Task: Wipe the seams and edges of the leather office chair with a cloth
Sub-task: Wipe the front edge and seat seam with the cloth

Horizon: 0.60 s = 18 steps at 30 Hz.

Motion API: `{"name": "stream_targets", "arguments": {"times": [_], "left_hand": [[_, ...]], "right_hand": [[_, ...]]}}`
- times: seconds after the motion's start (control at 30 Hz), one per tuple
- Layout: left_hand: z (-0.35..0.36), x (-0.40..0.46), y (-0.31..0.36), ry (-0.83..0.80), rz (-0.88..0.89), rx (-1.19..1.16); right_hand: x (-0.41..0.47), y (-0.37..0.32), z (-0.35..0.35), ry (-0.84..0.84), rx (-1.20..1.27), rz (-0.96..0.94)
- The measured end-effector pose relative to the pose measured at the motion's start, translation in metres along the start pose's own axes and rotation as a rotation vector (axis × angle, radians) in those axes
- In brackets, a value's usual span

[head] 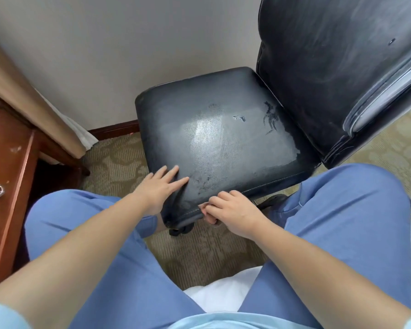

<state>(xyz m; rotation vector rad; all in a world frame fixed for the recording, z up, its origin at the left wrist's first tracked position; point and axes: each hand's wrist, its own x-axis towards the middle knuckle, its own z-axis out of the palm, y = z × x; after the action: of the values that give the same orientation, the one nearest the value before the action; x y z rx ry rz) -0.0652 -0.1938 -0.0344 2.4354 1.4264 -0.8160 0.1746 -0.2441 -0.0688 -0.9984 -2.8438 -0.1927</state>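
Note:
A worn black leather office chair (pixel 223 138) stands in front of me, its seat scuffed and its backrest (pixel 330 67) at the upper right. My left hand (pixel 159 186) lies flat on the near left corner of the seat, fingers spread. My right hand (pixel 230 212) is curled over the seat's front edge, on the stitched seam (pixel 271 184). A small pinkish bit of cloth (pixel 204 205) shows between its fingertips; most of the cloth is hidden inside the hand.
A reddish wooden cabinet (pixel 7 176) with a metal pull stands at the left, with a beige curtain (pixel 33 110) behind it. Patterned carpet (pixel 199 252) covers the floor. My knees in blue trousers flank the chair, and white bedding (pixel 218 295) lies beneath me.

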Motion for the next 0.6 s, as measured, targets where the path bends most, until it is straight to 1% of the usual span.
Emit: {"name": "stream_targets", "arguments": {"times": [0.07, 0.13, 0.2, 0.43, 0.6], "left_hand": [[0.004, 0.0, -0.002, -0.052, -0.053, -0.074], [0.007, 0.002, 0.002, -0.034, -0.064, -0.137], [0.008, 0.003, 0.004, -0.013, -0.07, -0.151], [0.01, 0.004, -0.001, 0.068, -0.082, -0.153], [0.012, 0.002, 0.008, 0.11, -0.086, -0.149]], "right_hand": [[-0.005, 0.002, 0.002, 0.016, 0.03, 0.052], [-0.006, -0.003, 0.004, 0.047, 0.076, 0.103], [-0.002, -0.011, 0.007, 0.074, 0.108, 0.131], [0.012, -0.026, 0.016, 0.103, 0.117, 0.123], [0.027, -0.038, 0.011, 0.078, 0.076, 0.038]]}}
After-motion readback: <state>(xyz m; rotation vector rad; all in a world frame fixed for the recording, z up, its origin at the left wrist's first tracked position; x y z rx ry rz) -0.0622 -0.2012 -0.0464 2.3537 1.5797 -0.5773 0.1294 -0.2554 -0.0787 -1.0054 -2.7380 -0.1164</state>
